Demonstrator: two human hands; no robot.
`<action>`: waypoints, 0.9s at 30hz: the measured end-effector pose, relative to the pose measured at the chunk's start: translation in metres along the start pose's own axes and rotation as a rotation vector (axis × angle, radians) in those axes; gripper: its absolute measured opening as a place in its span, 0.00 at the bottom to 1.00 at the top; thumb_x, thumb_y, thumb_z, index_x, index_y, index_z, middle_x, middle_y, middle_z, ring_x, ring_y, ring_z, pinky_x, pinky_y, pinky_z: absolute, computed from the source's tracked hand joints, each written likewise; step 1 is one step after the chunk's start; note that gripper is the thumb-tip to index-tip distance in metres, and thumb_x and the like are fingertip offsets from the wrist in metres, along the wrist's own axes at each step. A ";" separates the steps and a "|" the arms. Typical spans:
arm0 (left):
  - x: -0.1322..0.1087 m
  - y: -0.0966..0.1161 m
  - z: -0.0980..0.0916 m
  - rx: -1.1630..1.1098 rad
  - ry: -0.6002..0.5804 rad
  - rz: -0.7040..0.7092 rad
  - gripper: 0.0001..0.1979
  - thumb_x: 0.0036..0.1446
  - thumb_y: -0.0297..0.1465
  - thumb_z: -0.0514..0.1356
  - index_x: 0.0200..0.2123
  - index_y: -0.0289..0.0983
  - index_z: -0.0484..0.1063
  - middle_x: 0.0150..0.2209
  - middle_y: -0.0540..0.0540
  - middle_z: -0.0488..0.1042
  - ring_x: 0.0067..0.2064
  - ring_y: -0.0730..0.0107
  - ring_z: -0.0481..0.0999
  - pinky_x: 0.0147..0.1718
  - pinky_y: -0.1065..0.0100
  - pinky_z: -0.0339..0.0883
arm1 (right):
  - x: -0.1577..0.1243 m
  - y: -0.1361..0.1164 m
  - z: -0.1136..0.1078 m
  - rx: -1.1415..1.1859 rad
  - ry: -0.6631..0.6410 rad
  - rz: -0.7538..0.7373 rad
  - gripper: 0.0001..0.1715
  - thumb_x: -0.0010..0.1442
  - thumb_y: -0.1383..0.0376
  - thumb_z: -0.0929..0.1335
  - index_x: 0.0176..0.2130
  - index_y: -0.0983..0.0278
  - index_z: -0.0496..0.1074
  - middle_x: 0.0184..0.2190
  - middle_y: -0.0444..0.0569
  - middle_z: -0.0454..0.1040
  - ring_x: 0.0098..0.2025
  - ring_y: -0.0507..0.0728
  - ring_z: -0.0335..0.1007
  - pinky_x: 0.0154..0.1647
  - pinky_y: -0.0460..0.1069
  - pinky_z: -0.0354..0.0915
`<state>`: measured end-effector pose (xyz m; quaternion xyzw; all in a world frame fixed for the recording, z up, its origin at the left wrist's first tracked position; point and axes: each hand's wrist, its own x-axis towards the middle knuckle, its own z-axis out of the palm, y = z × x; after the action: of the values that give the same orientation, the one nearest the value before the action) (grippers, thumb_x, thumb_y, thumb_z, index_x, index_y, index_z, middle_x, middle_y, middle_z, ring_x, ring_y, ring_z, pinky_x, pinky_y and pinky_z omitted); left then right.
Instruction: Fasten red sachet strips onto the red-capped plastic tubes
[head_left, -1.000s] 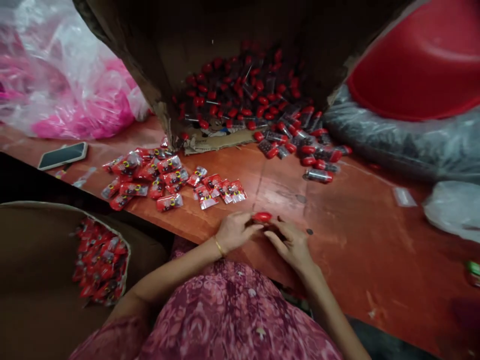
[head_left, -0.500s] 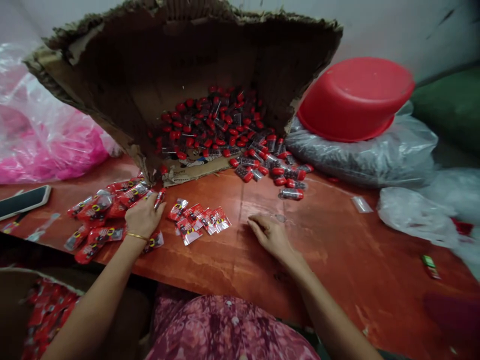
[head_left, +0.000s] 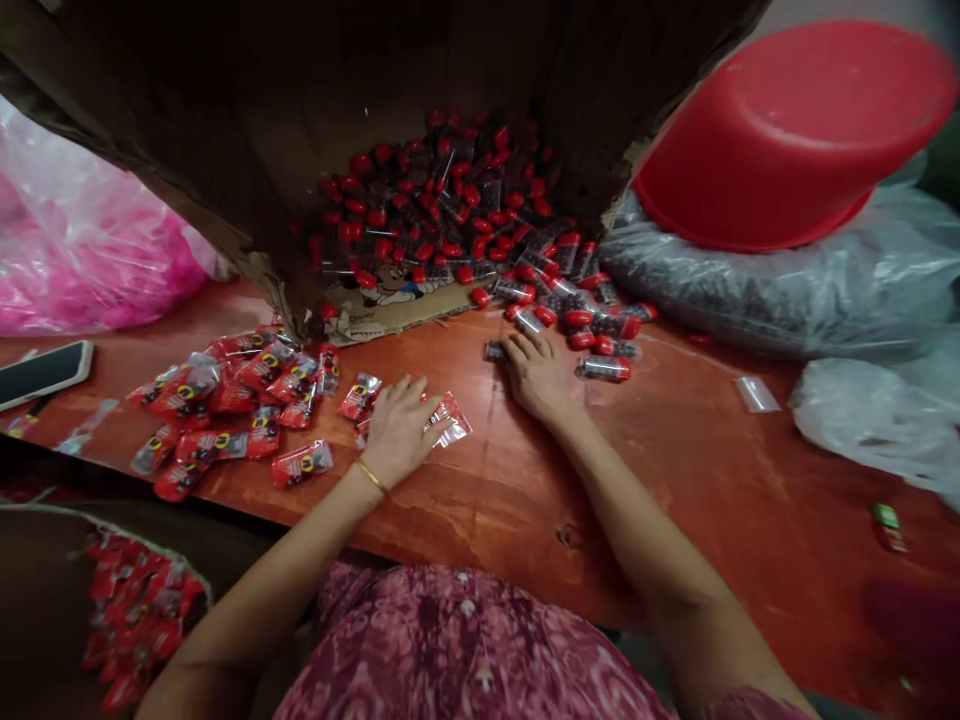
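Note:
My left hand [head_left: 403,425] lies over a few flat red printed packets, fingers spread and thumb apart. One packet [head_left: 450,418] shows past the thumb and another packet [head_left: 360,396] past the back of the hand. In front of the box, my right hand [head_left: 536,375] has its fingers curled over a small clear bottle with dark contents [head_left: 495,350]; only one end of it shows. Beside that hand lies a loose red-capped bottle [head_left: 604,369]. A heap of such bottles [head_left: 442,210] spills from the torn cardboard box [head_left: 247,150]. Filled red packets [head_left: 217,443] are piled to the left.
A phone [head_left: 45,374] lies at the left edge near a bag of pink pieces [head_left: 90,250]. To the right, an upturned red basin [head_left: 795,130] rests on a bag of dark pieces [head_left: 780,290]. An open container of red packets [head_left: 139,600] stands below the table edge.
My left hand has left the filled packets and moved right onto the flat ones. My right hand has moved forward to a bottle. The view has tilted down and closer.

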<state>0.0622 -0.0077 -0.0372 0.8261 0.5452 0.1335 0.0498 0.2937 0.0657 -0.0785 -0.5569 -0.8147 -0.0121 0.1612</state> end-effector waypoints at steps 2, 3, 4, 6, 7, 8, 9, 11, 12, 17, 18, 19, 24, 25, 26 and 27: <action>-0.001 0.007 0.009 -0.010 -0.027 -0.015 0.16 0.54 0.40 0.58 0.43 0.40 0.76 0.53 0.37 0.71 0.57 0.46 0.65 0.53 0.45 0.57 | -0.029 0.001 -0.005 0.009 0.003 -0.004 0.22 0.63 0.66 0.58 0.55 0.68 0.65 0.55 0.59 0.66 0.59 0.65 0.54 0.56 0.60 0.53; -0.002 0.010 0.012 -0.019 -0.030 -0.028 0.14 0.54 0.39 0.59 0.42 0.41 0.76 0.52 0.38 0.71 0.58 0.45 0.64 0.54 0.44 0.56 | -0.043 0.001 -0.008 0.014 0.011 0.002 0.22 0.63 0.65 0.58 0.54 0.67 0.66 0.55 0.59 0.67 0.59 0.66 0.54 0.56 0.61 0.54; -0.002 0.012 0.015 -0.031 -0.024 -0.039 0.12 0.55 0.38 0.59 0.41 0.42 0.77 0.52 0.39 0.72 0.58 0.46 0.64 0.54 0.42 0.55 | -0.055 -0.001 -0.012 0.021 0.022 0.011 0.22 0.62 0.63 0.60 0.53 0.67 0.67 0.55 0.59 0.67 0.59 0.66 0.54 0.56 0.62 0.54; -0.005 0.014 0.020 -0.061 0.002 -0.056 0.11 0.56 0.35 0.57 0.40 0.44 0.77 0.50 0.40 0.74 0.58 0.47 0.65 0.55 0.41 0.53 | -0.075 -0.008 -0.020 0.038 0.053 0.032 0.22 0.61 0.60 0.62 0.52 0.65 0.68 0.54 0.59 0.66 0.60 0.68 0.53 0.56 0.64 0.54; -0.007 0.015 0.021 -0.075 0.013 -0.061 0.11 0.57 0.35 0.56 0.40 0.44 0.77 0.50 0.40 0.74 0.58 0.47 0.65 0.55 0.40 0.52 | -0.082 -0.013 -0.024 0.053 0.076 0.042 0.22 0.60 0.59 0.63 0.51 0.65 0.68 0.54 0.59 0.66 0.60 0.68 0.53 0.57 0.64 0.54; -0.010 0.015 0.022 -0.087 0.023 -0.067 0.12 0.57 0.35 0.55 0.41 0.44 0.77 0.50 0.40 0.74 0.58 0.46 0.64 0.56 0.39 0.52 | -0.087 -0.019 -0.028 0.076 0.104 0.053 0.21 0.59 0.59 0.64 0.50 0.66 0.69 0.54 0.60 0.66 0.60 0.68 0.53 0.57 0.65 0.54; -0.012 0.015 0.023 -0.098 0.034 -0.077 0.13 0.58 0.35 0.55 0.42 0.43 0.77 0.51 0.39 0.73 0.59 0.46 0.64 0.56 0.39 0.51 | -0.091 -0.027 -0.031 0.114 0.135 0.065 0.21 0.59 0.58 0.64 0.49 0.66 0.70 0.53 0.60 0.67 0.59 0.68 0.55 0.56 0.64 0.55; -0.015 0.016 0.023 -0.118 0.065 -0.106 0.15 0.59 0.36 0.53 0.44 0.42 0.76 0.53 0.38 0.71 0.59 0.46 0.63 0.56 0.38 0.50 | -0.093 -0.045 -0.036 0.241 0.187 0.100 0.18 0.60 0.59 0.63 0.45 0.65 0.72 0.50 0.59 0.71 0.54 0.65 0.63 0.53 0.62 0.60; -0.017 0.017 0.022 -0.127 0.086 -0.118 0.15 0.59 0.37 0.53 0.44 0.42 0.76 0.54 0.38 0.70 0.60 0.46 0.62 0.57 0.38 0.49 | -0.091 -0.055 -0.036 0.332 0.199 0.130 0.17 0.61 0.59 0.63 0.44 0.65 0.72 0.46 0.58 0.73 0.50 0.63 0.67 0.51 0.60 0.62; -0.016 0.028 0.008 -0.194 0.210 -0.112 0.16 0.60 0.38 0.51 0.44 0.44 0.76 0.57 0.40 0.68 0.61 0.50 0.61 0.58 0.40 0.49 | -0.065 -0.096 -0.031 0.946 0.132 0.347 0.18 0.58 0.52 0.64 0.36 0.64 0.72 0.31 0.50 0.77 0.32 0.55 0.71 0.34 0.50 0.68; -0.015 0.030 0.005 -0.221 0.229 -0.111 0.16 0.60 0.38 0.51 0.44 0.43 0.75 0.57 0.40 0.67 0.61 0.50 0.61 0.58 0.41 0.49 | -0.060 -0.100 -0.030 1.052 0.126 0.368 0.18 0.57 0.52 0.64 0.33 0.64 0.71 0.29 0.48 0.76 0.29 0.54 0.70 0.32 0.49 0.67; -0.015 0.033 0.002 -0.257 0.246 -0.120 0.16 0.60 0.37 0.52 0.46 0.43 0.75 0.57 0.40 0.67 0.61 0.50 0.60 0.58 0.42 0.48 | -0.056 -0.103 -0.029 1.131 0.134 0.381 0.18 0.57 0.52 0.65 0.31 0.64 0.71 0.27 0.46 0.75 0.28 0.53 0.69 0.30 0.48 0.67; -0.013 0.039 -0.008 -0.741 0.166 -0.389 0.22 0.54 0.46 0.56 0.44 0.35 0.74 0.44 0.36 0.77 0.49 0.53 0.74 0.48 0.55 0.66 | -0.053 -0.105 -0.034 1.144 0.257 0.391 0.16 0.60 0.55 0.62 0.27 0.63 0.68 0.21 0.43 0.69 0.23 0.51 0.63 0.25 0.46 0.62; -0.013 0.041 -0.009 -0.917 0.072 -0.477 0.24 0.53 0.49 0.56 0.40 0.34 0.74 0.38 0.38 0.78 0.43 0.56 0.76 0.41 0.59 0.70 | -0.055 -0.104 -0.036 1.086 0.287 0.384 0.17 0.60 0.56 0.61 0.26 0.63 0.66 0.19 0.42 0.66 0.22 0.50 0.61 0.24 0.45 0.60; -0.012 0.043 -0.010 -1.103 -0.031 -0.563 0.26 0.51 0.52 0.55 0.36 0.35 0.75 0.33 0.40 0.78 0.38 0.59 0.78 0.34 0.64 0.71 | -0.056 -0.103 -0.036 1.020 0.320 0.375 0.18 0.61 0.56 0.60 0.24 0.62 0.64 0.18 0.41 0.64 0.21 0.50 0.59 0.22 0.45 0.58; -0.012 0.047 -0.011 -1.280 -0.118 -0.638 0.27 0.49 0.54 0.56 0.34 0.35 0.74 0.30 0.41 0.78 0.34 0.62 0.78 0.29 0.68 0.70 | -0.058 -0.102 -0.036 0.954 0.354 0.365 0.20 0.62 0.56 0.60 0.22 0.62 0.61 0.16 0.40 0.60 0.20 0.49 0.56 0.21 0.45 0.55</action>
<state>0.0961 -0.0377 -0.0179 0.4410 0.5713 0.3611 0.5905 0.2291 -0.0328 -0.0439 -0.5436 -0.5802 0.2938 0.5306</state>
